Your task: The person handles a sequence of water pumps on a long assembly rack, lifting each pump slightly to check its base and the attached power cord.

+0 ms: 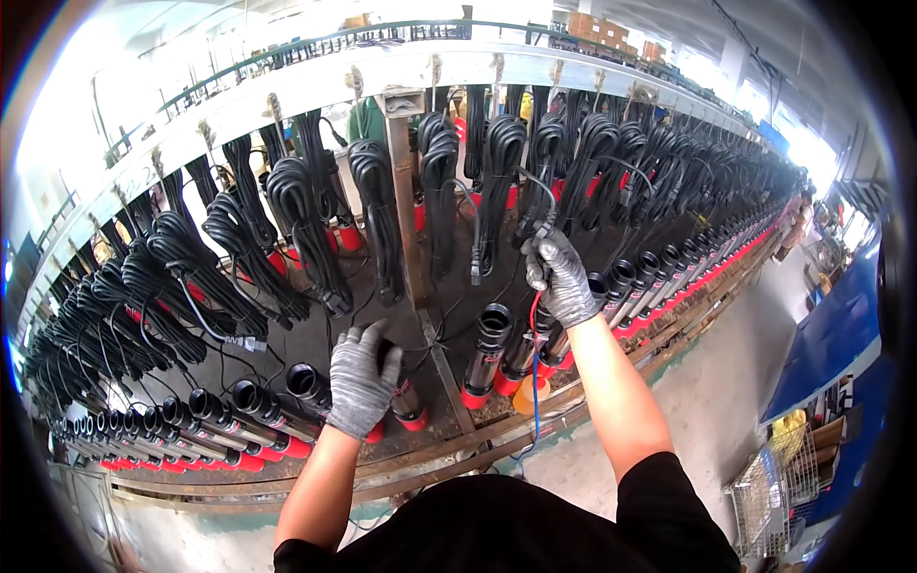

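Observation:
Grey knitted gloves cover both my hands. My right hand [562, 279] is closed in a pinch around a plug [544, 229] at the end of a black cable. A red wire [534, 307] drops from below that hand, and a blue wire [537, 411] hangs lower down. My left hand [361, 380] has its fingers extended and thumb apart, over the tops of metal cylinders. One cylinder with a red base [410, 405] shows beside it, its top partly hidden by the glove. Coiled black cables [377, 215] hang in front of both hands.
A long white rail [315, 95] carries the hanging coils. Rows of open-topped cylinders [487, 349] with red bases line the bench edge on both sides. A brown post [406, 201] stands mid-bench. At right are a blue panel [826, 334] and a wire basket [764, 497].

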Demonstrator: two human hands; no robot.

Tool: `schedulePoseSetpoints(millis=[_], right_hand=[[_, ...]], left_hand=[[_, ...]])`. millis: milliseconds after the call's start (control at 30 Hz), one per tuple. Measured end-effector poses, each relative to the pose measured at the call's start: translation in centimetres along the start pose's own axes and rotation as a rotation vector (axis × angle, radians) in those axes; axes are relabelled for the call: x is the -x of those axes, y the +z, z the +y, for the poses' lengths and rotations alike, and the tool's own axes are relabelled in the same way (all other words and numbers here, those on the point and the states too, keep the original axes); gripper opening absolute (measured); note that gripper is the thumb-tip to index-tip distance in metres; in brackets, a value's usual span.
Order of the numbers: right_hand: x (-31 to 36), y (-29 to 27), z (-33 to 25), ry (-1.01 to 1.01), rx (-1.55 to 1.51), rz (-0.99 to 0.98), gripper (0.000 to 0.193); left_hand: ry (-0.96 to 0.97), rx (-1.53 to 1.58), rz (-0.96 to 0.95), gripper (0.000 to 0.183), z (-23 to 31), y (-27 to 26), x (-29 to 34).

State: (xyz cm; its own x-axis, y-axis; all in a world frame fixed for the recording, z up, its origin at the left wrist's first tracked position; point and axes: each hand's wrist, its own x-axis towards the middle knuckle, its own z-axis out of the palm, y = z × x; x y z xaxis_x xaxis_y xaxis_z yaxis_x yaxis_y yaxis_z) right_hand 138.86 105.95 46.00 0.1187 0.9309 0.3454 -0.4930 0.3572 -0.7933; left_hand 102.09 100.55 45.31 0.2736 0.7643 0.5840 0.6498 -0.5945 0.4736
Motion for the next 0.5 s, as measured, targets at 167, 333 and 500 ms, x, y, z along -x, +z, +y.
schedulePoseSetpoints(millis=[167,333,500], right_hand=[[-0.2,-0.2,0.3,0.037,-0.146,-0.006,0.035],[0.0,0.2,0.0,0.032,-0.123,0.045,0.034],[-0.5,-0.8,0.0,0.105,-0.193,0.069,0.037]], left_hand=[[-0.076,0.044,0.013,0.022,-0.1,2.1,-0.4],[-0.036,0.071,0.112,0.021,-0.1,2.4,0.1],[-0.021,0.084,0.144,0.020,-0.3,3.0,0.1]])
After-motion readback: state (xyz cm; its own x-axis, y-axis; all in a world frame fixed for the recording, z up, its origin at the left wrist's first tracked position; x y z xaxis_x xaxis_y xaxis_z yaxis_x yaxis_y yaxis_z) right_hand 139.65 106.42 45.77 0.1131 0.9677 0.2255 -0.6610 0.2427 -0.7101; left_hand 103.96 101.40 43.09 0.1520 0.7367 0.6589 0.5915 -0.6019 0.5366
